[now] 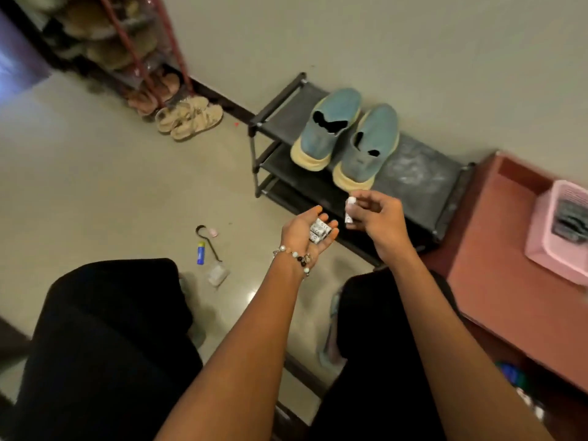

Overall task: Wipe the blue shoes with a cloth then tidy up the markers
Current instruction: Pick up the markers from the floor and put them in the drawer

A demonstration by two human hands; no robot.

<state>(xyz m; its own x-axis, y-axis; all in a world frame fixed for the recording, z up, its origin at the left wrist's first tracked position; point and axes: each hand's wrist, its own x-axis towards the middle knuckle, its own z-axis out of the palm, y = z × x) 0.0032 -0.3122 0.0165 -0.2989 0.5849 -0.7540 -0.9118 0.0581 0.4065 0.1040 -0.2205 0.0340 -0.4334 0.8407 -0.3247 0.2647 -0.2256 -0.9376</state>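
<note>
Just in front of the shoe rack (413,183), with blue shoes (346,138) on top: left hand (305,232) cupped, palm up, cradling markers (319,231); right hand (375,214) pinching one marker (350,209). Tidying step, apparently. Next: add marker to palm.

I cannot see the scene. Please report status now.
Left hand palm up, cradling white patterned markers. Right hand pinching one white marker. Blue shoes with yellow soles on black rack. No obstruction.
</note>
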